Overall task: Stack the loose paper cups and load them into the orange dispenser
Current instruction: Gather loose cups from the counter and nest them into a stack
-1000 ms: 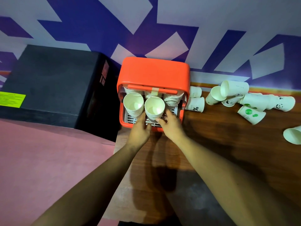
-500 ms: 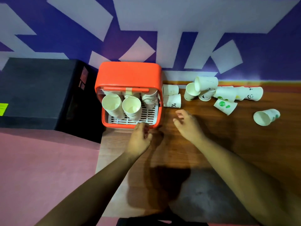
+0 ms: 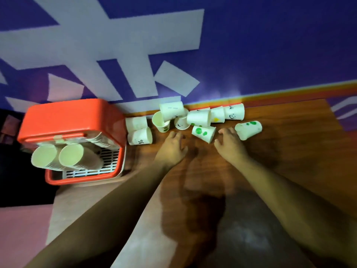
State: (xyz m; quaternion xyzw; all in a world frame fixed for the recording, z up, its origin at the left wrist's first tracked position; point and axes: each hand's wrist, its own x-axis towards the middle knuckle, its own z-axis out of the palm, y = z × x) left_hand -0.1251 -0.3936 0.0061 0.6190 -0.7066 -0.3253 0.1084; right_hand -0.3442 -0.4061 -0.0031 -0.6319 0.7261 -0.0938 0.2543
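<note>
A brown wooden tabletop (image 3: 289, 155) meets a purple-and-white wall (image 3: 270, 45). Well left of the left hand, the orange plastic dispenser (image 3: 71, 117) holds stacked paper cups (image 3: 71, 154). The left hand (image 3: 172, 148) and right hand (image 3: 229, 145) are loosely spread and hold nothing. Loose white paper cups (image 3: 199, 118) lie just beyond their fingertips, a green-dotted cup (image 3: 203, 133) between them.

Bare tabletop (image 3: 289, 171) in front, cups (image 3: 199, 118) crowding wall (image 3: 270, 55), dispenser (image 3: 67, 117) blocking left
</note>
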